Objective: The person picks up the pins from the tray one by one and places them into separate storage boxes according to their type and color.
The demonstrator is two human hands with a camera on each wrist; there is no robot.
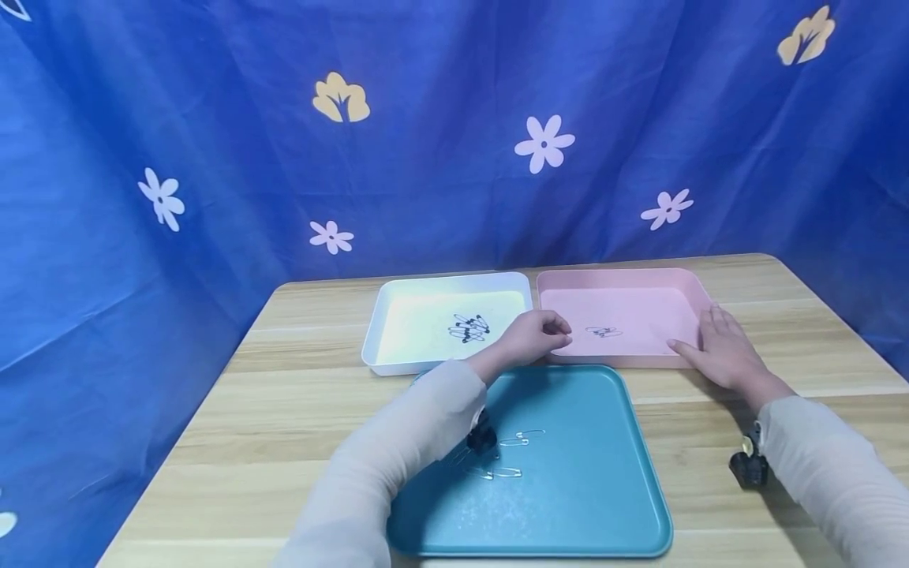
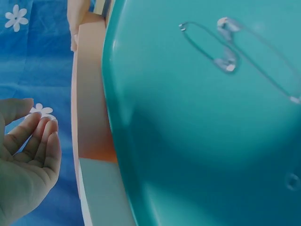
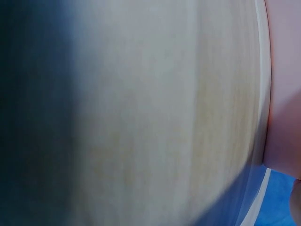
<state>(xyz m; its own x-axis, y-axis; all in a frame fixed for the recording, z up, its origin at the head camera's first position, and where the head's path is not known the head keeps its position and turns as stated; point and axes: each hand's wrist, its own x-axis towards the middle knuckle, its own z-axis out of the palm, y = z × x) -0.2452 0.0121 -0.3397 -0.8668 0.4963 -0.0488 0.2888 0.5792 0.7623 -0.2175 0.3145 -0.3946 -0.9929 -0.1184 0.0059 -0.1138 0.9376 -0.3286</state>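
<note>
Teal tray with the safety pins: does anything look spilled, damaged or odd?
A whitish, speckled patch on the near part of the teal tray stands out against its plain surface; wear or glare, I can't tell. Its safety pins lie scattered, but none shows on the wooden table.

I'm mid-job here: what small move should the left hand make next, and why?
I'd probably move the left hand over to a safety pin in the teal tray: no pin shows in its fingers, which hover by the pink tray, while several pins lie on the teal one.
</note>
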